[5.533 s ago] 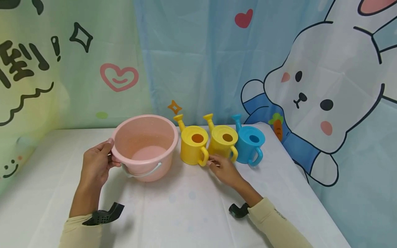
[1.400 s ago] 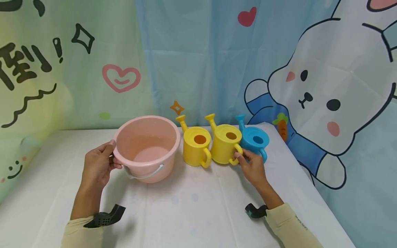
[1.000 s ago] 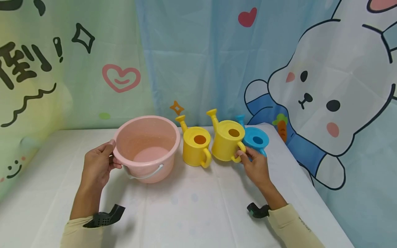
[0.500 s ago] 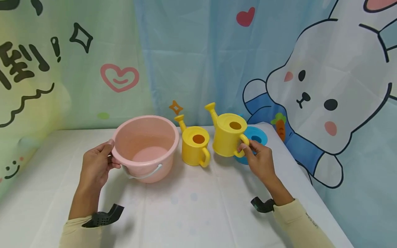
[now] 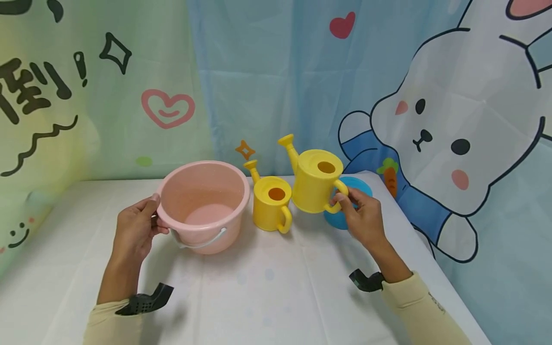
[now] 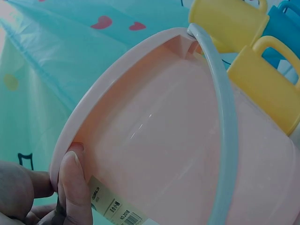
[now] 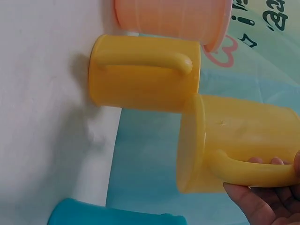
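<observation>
Right grip [image 5: 365, 216] holds a smooth, cylindrical yellow can [image 5: 316, 182] by its looped handle [image 7: 248, 173]; left grip [image 5: 134, 227] pinches a glossy bucket [image 5: 202, 191].

Fingers [image 6: 75, 187] pinch the pink bucket [image 6: 154, 126], apparently just beside its printed label [image 6: 114, 206].

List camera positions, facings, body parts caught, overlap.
Head: on the head, facing forward and down at pink bucket, standing yellow watering can, held yellow watering can, blue watering can; left hand, right hand, forearms show.
Left wrist: on left wrist, facing bucket's side; left hand partly shows.
Right wrist: on right wrist, facing held yellow watering can; right hand partly shows.
Wrist views share bucket and cans.
</observation>
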Demonstrator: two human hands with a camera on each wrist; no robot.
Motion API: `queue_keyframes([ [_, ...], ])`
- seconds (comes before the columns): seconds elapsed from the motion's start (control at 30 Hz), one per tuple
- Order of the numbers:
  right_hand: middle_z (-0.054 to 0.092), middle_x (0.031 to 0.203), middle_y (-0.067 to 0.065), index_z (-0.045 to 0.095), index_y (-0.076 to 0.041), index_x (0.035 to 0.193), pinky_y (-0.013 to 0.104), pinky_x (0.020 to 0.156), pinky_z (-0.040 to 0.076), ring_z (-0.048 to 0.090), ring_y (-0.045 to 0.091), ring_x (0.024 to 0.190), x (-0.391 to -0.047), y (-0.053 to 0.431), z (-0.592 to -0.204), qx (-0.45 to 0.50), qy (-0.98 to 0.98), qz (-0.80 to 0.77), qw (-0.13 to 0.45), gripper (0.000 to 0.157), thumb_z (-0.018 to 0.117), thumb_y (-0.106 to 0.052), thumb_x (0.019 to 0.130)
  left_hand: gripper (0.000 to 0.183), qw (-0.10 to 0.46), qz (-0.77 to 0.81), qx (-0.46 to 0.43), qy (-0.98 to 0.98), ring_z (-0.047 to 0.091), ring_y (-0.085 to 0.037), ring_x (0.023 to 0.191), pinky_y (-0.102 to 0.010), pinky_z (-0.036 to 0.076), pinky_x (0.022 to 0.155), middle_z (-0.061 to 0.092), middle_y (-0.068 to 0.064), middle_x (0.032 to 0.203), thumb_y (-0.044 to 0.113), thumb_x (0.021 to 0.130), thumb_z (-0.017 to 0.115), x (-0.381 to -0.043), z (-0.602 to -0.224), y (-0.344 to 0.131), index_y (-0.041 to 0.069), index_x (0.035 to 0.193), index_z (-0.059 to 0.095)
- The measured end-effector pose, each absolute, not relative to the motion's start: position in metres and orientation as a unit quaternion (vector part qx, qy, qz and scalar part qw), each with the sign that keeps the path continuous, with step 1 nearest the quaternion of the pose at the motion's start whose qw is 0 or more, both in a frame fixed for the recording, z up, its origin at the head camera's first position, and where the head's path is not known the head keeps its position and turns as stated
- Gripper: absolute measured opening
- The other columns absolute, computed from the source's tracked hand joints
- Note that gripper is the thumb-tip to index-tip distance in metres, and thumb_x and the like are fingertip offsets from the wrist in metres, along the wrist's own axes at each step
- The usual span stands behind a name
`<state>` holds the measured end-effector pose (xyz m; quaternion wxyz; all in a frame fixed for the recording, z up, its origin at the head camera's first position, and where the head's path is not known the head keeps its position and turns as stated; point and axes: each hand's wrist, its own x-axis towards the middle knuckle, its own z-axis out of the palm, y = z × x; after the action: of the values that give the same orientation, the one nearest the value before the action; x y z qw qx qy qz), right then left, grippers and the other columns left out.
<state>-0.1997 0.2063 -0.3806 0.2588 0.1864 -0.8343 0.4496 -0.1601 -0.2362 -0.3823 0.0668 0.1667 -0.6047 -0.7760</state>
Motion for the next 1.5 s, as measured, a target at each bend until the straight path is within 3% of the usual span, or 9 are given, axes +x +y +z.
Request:
queue_keyframes([
  [0.33, 0.068, 0.086, 0.016, 0.066, 0.010, 0.103, 0.012, 0.076, 0.052, 0.061, 0.023, 0.081, -0.196, 0.207, -0.364, 0.179, -0.825, 0.472, 0.253, 0.013, 0.058, 0.004, 0.095, 0.057, 0.067, -0.776, 0.173, -0.602, 0.056, -0.011, 0.049, -0.023, 0.055, 0.046, 0.058, -0.004, 0.068, 0.033, 0.095, 0.064, -0.159, -0.382, -0.236, -0.006, 0.134, 0.049],
  [0.53, 0.065, 0.085, 0.024, 0.062, 0.014, 0.109, 0.016, 0.079, 0.054, 0.062, 0.017, 0.085, -0.184, 0.201, -0.348, 0.206, -0.803, 0.509, 0.232, 0.017, 0.055, 0.009, 0.095, 0.057, 0.069, -0.774, 0.169, -0.606, 0.056, -0.011, 0.050, -0.022, 0.055, 0.047, 0.058, -0.004, 0.072, 0.034, 0.094, 0.064, -0.159, -0.381, -0.236, -0.006, 0.133, 0.049],
  [0.73, 0.068, 0.088, 0.015, 0.063, 0.009, 0.115, 0.021, 0.080, 0.056, 0.066, 0.020, 0.087, -0.192, 0.204, -0.358, 0.235, -0.785, 0.534, 0.210, 0.020, 0.056, 0.005, 0.096, 0.058, 0.071, -0.768, 0.170, -0.613, 0.057, -0.011, 0.050, -0.022, 0.055, 0.047, 0.058, -0.004, 0.073, 0.035, 0.094, 0.063, -0.160, -0.382, -0.235, -0.006, 0.133, 0.049],
  [1.3, 0.068, 0.087, 0.014, 0.065, 0.009, 0.106, 0.022, 0.081, 0.056, 0.067, 0.019, 0.085, -0.203, 0.201, -0.340, 0.302, -0.788, 0.495, 0.208, 0.018, 0.056, 0.015, 0.091, 0.055, 0.073, -0.769, 0.173, -0.611, 0.056, -0.011, 0.050, -0.022, 0.055, 0.046, 0.056, -0.004, 0.075, 0.034, 0.095, 0.063, -0.161, -0.381, -0.235, -0.006, 0.130, 0.051],
  [1.5, 0.069, 0.087, 0.011, 0.064, 0.010, 0.104, 0.025, 0.080, 0.057, 0.067, 0.020, 0.084, -0.206, 0.200, -0.335, 0.304, -0.790, 0.498, 0.186, 0.014, 0.056, 0.013, 0.093, 0.055, 0.076, -0.767, 0.177, -0.613, 0.056, -0.011, 0.049, -0.022, 0.055, 0.046, 0.057, -0.004, 0.075, 0.034, 0.095, 0.063, -0.161, -0.381, -0.235, -0.006, 0.130, 0.051],
])
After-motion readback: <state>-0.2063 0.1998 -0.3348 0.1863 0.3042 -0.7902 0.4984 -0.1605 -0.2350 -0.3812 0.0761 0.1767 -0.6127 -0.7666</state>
